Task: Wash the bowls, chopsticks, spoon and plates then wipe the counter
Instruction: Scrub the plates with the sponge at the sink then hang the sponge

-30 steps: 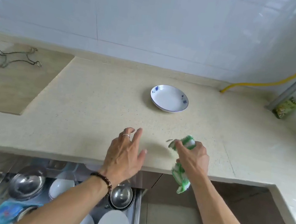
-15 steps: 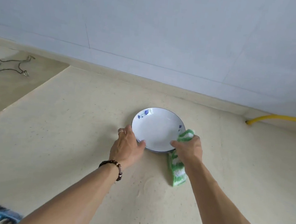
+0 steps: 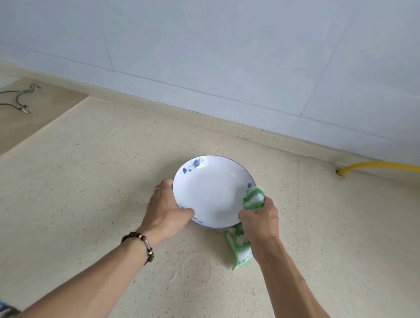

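glazed plate point(image 3: 212, 192) could slip: your left hand point(image 3: 165, 212) pinches its rim, your right hand point(image 3: 262, 220) grips rim and cloth point(image 3: 243, 242) together.

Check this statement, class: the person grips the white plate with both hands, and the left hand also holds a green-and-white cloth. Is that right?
One detail is wrong. The head view shows the cloth in the right hand, not the left. The left hand grips only the plate, at its near left rim. Both hands are indeed on the plate.
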`<state>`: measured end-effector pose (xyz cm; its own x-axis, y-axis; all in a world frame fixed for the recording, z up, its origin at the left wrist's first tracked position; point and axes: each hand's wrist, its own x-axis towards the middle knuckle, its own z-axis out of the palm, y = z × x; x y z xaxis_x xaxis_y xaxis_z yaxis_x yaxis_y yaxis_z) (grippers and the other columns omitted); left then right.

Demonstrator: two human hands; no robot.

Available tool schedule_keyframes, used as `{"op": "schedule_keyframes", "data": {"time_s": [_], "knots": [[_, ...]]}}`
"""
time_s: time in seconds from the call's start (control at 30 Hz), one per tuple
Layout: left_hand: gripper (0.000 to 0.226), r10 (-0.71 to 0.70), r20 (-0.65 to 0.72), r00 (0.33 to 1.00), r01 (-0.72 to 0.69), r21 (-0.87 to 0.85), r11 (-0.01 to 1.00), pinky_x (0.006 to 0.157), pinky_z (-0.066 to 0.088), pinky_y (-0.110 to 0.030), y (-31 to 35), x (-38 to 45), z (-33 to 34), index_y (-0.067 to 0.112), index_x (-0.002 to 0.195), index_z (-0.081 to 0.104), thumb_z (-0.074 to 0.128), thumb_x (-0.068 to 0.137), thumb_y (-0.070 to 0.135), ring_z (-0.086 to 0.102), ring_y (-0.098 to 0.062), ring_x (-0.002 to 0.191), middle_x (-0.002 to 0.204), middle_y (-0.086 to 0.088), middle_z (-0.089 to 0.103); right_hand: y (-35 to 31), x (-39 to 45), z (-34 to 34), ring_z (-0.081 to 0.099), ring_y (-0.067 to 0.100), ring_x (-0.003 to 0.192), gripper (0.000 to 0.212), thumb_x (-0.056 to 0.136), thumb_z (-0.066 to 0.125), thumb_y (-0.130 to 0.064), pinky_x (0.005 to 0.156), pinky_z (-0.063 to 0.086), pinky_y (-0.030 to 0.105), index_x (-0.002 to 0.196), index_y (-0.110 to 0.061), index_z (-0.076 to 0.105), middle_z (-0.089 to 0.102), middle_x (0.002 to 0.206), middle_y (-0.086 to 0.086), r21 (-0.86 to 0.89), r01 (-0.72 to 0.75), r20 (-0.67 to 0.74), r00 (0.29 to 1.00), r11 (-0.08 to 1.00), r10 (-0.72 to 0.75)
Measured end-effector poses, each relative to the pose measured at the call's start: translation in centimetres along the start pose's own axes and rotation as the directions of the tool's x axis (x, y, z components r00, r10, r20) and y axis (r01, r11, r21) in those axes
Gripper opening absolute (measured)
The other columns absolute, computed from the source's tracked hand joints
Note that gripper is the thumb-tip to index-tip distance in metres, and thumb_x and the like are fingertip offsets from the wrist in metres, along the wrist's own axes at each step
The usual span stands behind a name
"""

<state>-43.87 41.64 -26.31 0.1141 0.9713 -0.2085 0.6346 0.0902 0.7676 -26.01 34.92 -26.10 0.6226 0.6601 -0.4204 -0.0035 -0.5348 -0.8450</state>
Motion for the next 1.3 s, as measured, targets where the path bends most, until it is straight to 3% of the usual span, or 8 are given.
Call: {"op": "schedule_keyframes", "data": {"time_s": [0.23, 0.57, 0.77, 0.87, 1.03, 1.13, 1.2, 1.3], "knots": [[0.062, 0.089, 0.082, 0.993, -0.076, -0.143, 0.987, 0.076, 0.052, -0.029, 4.2, -7.0, -1.9, 0.026, 0.118, 0.043, 0.080, 0.068, 0.027, 0.064, -0.018, 0.098, 0.113, 0.011, 0.055, -0.5, -7.6, -6.4, 0.059, 0.023, 0.066, 0.022, 0.085, 0.049, 0.009, 0.053, 0.051, 0.029, 0.096, -0.007, 0.061, 0.063, 0.079, 0.009, 0.136, 0.066, -0.079, 0.995, 0.988, -0.056], [0.025, 0.073, 0.474, 0.877, 0.194, -0.489, 0.850, 0.061, 0.058, -0.036, 10.3, -19.5, -0.7, 0.021, 0.123, 0.054, 0.054, 0.100, 0.028, 0.068, -0.027, 0.100, 0.119, -0.006, 0.066, 2.7, -23.3, -18.1, 0.056, 0.020, 0.059, 0.015, 0.090, 0.052, 0.004, 0.045, 0.045, 0.021, 0.080, -0.007, 0.058, 0.059, 0.071, 0.009, 0.191, 0.066, -0.292, 0.956, 0.979, -0.007], [0.027, 0.133, 0.562, 0.816, 0.219, -0.513, 0.830, 0.059, 0.058, -0.040, 12.3, -30.1, 3.7, 0.025, 0.126, 0.053, 0.036, 0.108, 0.036, 0.065, -0.026, 0.101, 0.119, -0.002, 0.064, 9.6, -31.5, -25.4, 0.068, 0.033, 0.073, 0.014, 0.090, 0.055, -0.001, 0.067, 0.057, 0.052, 0.092, 0.009, 0.065, 0.068, 0.081, 0.021, 0.302, 0.011, -0.393, 0.912, 0.953, 0.114], [0.025, 0.153, 0.548, 0.823, 0.180, -0.505, 0.844, 0.056, 0.057, -0.038, 13.2, -35.0, 6.2, 0.024, 0.121, 0.055, 0.035, 0.108, 0.032, 0.064, -0.024, 0.095, 0.112, 0.000, 0.063, 13.0, -35.1, -28.8, 0.068, 0.034, 0.077, 0.018, 0.097, 0.054, -0.008, 0.074, 0.058, 0.052, 0.091, 0.003, 0.066, 0.068, 0.086, 0.025, 0.405, 0.010, -0.436, 0.881, 0.914, 0.184], [0.026, 0.256, 0.508, 0.822, -0.030, -0.411, 0.911, 0.070, 0.061, -0.045, 14.9, -43.8, 11.3, 0.025, 0.117, 0.055, 0.033, 0.107, 0.034, 0.062, -0.023, 0.096, 0.111, -0.002, 0.061, 19.8, -41.1, -36.5, 0.063, 0.027, 0.067, 0.025, 0.100, 0.052, -0.019, 0.069, 0.057, 0.048, 0.093, 0.001, 0.065, 0.067, 0.074, 0.013, 0.438, 0.035, -0.513, 0.830, 0.898, 0.217], [0.031, 0.382, 0.470, 0.796, -0.269, -0.291, 0.918, 0.079, 0.060, -0.049, 15.6, -47.7, 13.9, 0.024, 0.122, 0.056, 0.033, 0.105, 0.036, 0.060, -0.031, 0.101, 0.112, -0.006, 0.063, 23.2, -43.9, -40.0, 0.041, 0.017, 0.046, 0.024, 0.103, 0.048, -0.025, 0.048, 0.036, 0.023, 0.085, -0.016, 0.063, 0.046, 0.052, -0.002, 0.423, 0.042, -0.554, 0.803, 0.905, 0.221], [0.035, 0.479, 0.477, 0.737, -0.461, -0.165, 0.872, 0.085, 0.051, -0.039, 16.1, -50.9, 15.6, 0.022, 0.130, 0.053, 0.031, 0.106, 0.034, 0.056, -0.029, 0.097, 0.114, -0.009, 0.064, 25.6, -46.0, -42.3, 0.036, 0.011, 0.042, 0.026, 0.103, 0.049, -0.028, 0.042, 0.029, 0.017, 0.086, -0.018, 0.066, 0.044, 0.048, -0.009, 0.379, 0.040, -0.603, 0.768, 0.925, 0.214], [0.039, 0.592, 0.555, 0.585, -0.698, -0.027, 0.716, 0.080, 0.046, -0.039, 17.1, -54.6, 17.2, 0.023, 0.142, 0.045, 0.027, 0.108, 0.032, 0.054, -0.032, 0.091, 0.109, -0.014, 0.065, 28.7, -48.2, -44.7, 0.056, 0.016, 0.066, 0.023, 0.101, 0.053, -0.022, 0.060, 0.047, 0.031, 0.085, -0.016, 0.069, 0.067, 0.075, 0.000, 0.316, 0.010, -0.711, 0.665, 0.949, 0.230]]}}
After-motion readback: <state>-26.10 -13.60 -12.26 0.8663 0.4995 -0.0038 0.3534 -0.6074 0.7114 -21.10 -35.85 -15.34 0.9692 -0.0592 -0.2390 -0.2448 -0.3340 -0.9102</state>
